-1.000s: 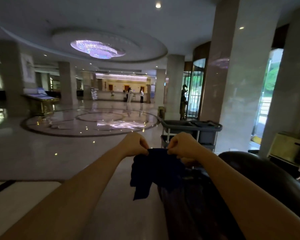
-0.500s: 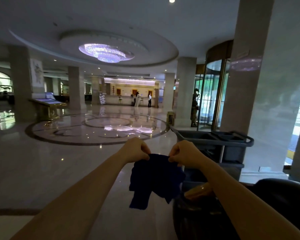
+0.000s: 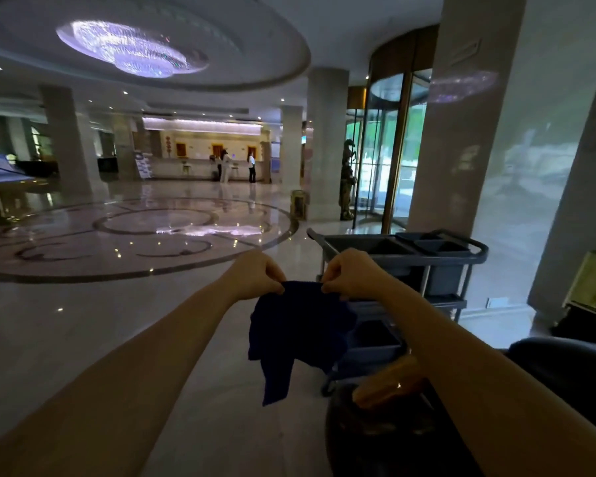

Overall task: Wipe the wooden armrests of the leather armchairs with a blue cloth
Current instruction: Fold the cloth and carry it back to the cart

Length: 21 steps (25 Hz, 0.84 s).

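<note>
A dark blue cloth (image 3: 298,333) hangs in front of me, pinched by its top edge. My left hand (image 3: 257,275) grips its left corner and my right hand (image 3: 350,275) grips its right corner, both held out at arm's length. Below my right forearm is a dark leather armchair (image 3: 561,370) with a glossy brown wooden armrest (image 3: 386,385). The cloth hangs to the left of the armrest and does not touch it. Most of the chair is hidden by my right arm.
A grey cleaning cart (image 3: 413,256) stands just beyond my hands. A wide stone pillar (image 3: 489,139) rises at the right, with a revolving glass door (image 3: 382,149) behind. Polished marble floor (image 3: 83,304) spreads to the left. People stand at a far reception desk (image 3: 207,165).
The view has swung left and upward, showing more of the cart and door. Both hands still hold the cloth by its top edge in the same way.
</note>
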### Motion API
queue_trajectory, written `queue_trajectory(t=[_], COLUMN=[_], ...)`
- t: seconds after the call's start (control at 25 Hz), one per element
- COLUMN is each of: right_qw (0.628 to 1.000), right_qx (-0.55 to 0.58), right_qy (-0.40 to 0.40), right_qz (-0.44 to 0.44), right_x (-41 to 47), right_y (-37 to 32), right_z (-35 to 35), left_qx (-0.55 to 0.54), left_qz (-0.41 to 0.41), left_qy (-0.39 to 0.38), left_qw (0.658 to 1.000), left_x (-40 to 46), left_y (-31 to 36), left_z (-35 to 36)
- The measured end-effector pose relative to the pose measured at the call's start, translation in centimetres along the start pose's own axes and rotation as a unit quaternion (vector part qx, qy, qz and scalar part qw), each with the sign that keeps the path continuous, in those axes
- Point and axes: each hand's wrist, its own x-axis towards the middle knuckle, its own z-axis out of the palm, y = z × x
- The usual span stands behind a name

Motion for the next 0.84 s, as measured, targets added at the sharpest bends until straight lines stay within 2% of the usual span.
queue_trajectory(t=[0.48,0.84], right_qw=[1.0,0.993], right_qx=[-0.008,-0.014], right_qy=[0.0,0.071], right_qz=[0.021,0.099], right_x=[30.8,49.9], right_y=[11.3,18.4], right_z=[0.3,0.2], left_qx=[-0.013,0.014], left_qz=[0.015,0.091], left_qy=[-0.016,-0.075], left_qw=[1.0,0.993], left_x=[31.2,53.4], left_y=[-13.5,-21.6], left_z=[0.7,0.5])
